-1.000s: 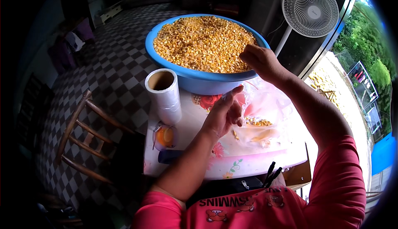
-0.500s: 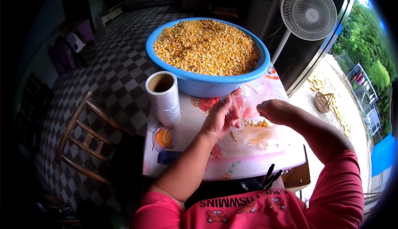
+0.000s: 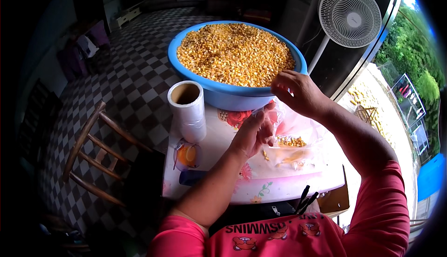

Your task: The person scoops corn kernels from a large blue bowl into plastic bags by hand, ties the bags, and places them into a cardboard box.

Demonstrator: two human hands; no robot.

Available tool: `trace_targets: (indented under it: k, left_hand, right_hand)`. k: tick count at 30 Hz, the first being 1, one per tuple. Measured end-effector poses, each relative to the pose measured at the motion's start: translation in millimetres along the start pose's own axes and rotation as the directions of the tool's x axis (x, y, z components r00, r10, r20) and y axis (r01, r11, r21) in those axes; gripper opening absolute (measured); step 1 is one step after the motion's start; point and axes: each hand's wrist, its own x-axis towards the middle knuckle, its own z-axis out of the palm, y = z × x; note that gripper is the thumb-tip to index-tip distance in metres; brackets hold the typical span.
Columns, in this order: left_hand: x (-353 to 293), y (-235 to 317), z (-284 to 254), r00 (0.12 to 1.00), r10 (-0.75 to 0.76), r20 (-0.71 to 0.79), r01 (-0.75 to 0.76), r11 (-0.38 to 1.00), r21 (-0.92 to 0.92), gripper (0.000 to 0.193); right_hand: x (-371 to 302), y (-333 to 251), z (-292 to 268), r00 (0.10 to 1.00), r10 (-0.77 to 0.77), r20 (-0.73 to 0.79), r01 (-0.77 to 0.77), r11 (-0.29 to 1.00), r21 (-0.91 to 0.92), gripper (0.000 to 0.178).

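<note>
My left hand (image 3: 257,131) is closed on the upper edge of a clear plastic bag (image 3: 305,131), which lies slack on the table. Several yellow corn kernels (image 3: 291,141) sit inside the bag, seen through the film. At the right front rim of a blue basin (image 3: 223,98), my right hand (image 3: 298,92) hangs with its fingers curled downward; whether they hold anything is hidden. Corn kernels (image 3: 235,52) heap up in the basin to about its rim.
Left of the bag stands a roll of clear plastic (image 3: 189,117), with a small cup of something orange (image 3: 187,154) nearer me. A wooden chair (image 3: 93,150) is at the left. Behind the table's right side rises a white fan (image 3: 351,17). Corn cobs (image 3: 368,113) lie outside.
My right hand has moved from beside the bag up and away from me to the basin's rim. My left hand keeps its hold on the bag. The whole view has shifted slightly.
</note>
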Motion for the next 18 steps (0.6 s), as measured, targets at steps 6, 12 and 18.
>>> trace_targets:
  k: [6,12,18]
  left_hand:
    - [0,2,0,0.999,0.027,0.034,-0.027,1.000,0.000,0.067]
    - [0,3,1,1.000,-0.001,0.020,0.001,1.000,-0.002,0.068]
    - [-2,6,-3,0.999,0.039,0.021,-0.039,0.999,0.012,0.062]
  right_hand:
    - [78,24,49,0.927,0.280,0.250,-0.292,0.956,0.010,0.029]
    - [112,17,88,0.962,0.132,0.238,-0.157,0.984,0.087,0.028]
    - [103,21,70,0.952,0.075,0.297,-0.110,0.988,0.104,0.025]
